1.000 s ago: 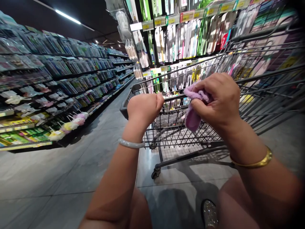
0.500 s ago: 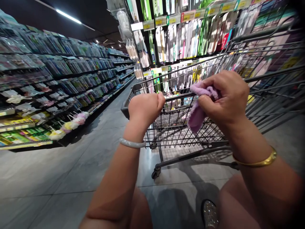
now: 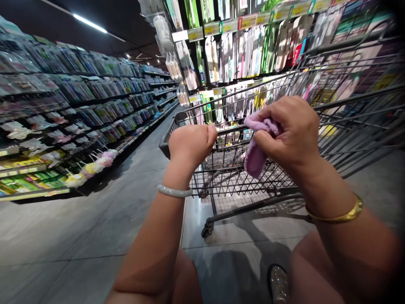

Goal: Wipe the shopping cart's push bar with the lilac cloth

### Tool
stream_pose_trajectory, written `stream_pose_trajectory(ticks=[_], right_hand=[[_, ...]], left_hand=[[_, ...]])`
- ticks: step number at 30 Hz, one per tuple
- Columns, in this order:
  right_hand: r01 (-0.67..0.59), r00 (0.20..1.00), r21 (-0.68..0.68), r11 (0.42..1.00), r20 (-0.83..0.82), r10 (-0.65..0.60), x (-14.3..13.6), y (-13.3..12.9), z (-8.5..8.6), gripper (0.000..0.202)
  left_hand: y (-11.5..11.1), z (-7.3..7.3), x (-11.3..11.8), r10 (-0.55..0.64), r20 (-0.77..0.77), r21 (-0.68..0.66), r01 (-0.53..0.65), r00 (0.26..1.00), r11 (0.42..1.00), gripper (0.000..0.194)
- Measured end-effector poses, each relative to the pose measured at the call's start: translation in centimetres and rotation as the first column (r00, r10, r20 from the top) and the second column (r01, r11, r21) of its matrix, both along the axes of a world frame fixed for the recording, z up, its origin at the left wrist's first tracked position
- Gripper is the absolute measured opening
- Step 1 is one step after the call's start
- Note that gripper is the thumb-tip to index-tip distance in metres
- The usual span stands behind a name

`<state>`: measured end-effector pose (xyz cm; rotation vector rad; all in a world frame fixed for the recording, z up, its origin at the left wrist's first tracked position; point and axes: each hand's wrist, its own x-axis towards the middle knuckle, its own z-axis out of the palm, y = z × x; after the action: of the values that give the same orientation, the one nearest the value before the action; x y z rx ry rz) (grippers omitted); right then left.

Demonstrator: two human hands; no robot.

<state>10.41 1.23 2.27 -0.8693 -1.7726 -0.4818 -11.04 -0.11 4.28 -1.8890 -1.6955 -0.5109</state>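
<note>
My left hand [image 3: 192,143] is closed around the top rail of a dark wire shopping cart [image 3: 230,128], near its left corner. Farther right along that rail, my right hand [image 3: 292,128] grips a fluffy purple cloth [image 3: 255,164]. Part of the cloth is bunched between thumb and fingers over the rail, and a loose end hangs down against the wire side. My right fingers' undersides are hidden. A pale bangle [image 3: 174,191] circles my left wrist and a gold one [image 3: 344,216] my right.
Behind the cart stands a shelf of packaged toothbrush-like goods [image 3: 226,59]. Another long shelf [image 3: 110,101] runs along the left, with an aisle between. A caster [image 3: 207,230] rests on the grey tiled floor near my legs and glittery shoe [image 3: 279,285].
My right hand has slid a little to the left along the rail with the purple cloth, closer to my left hand. My left hand keeps its hold on the rail.
</note>
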Motion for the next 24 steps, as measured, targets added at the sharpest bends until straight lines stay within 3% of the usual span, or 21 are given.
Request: stream_pose_trajectory(ticks=[18,24], right_hand=[[-0.01,1.0,0.068,0.998,0.003,0.01,-0.34,0.41,-0.82,0.013],[-0.016,1.0,0.026,1.0,0.01,0.016,-0.41,0.16,-0.8,0.013]], left_hand=[[0.04,-0.16,-0.01,-0.009,0.007,0.02,0.009,1.0,1.0,0.064],[-0.09,0.01,0.12,0.001,0.007,0.004,-0.001,1.0,1.0,0.063]])
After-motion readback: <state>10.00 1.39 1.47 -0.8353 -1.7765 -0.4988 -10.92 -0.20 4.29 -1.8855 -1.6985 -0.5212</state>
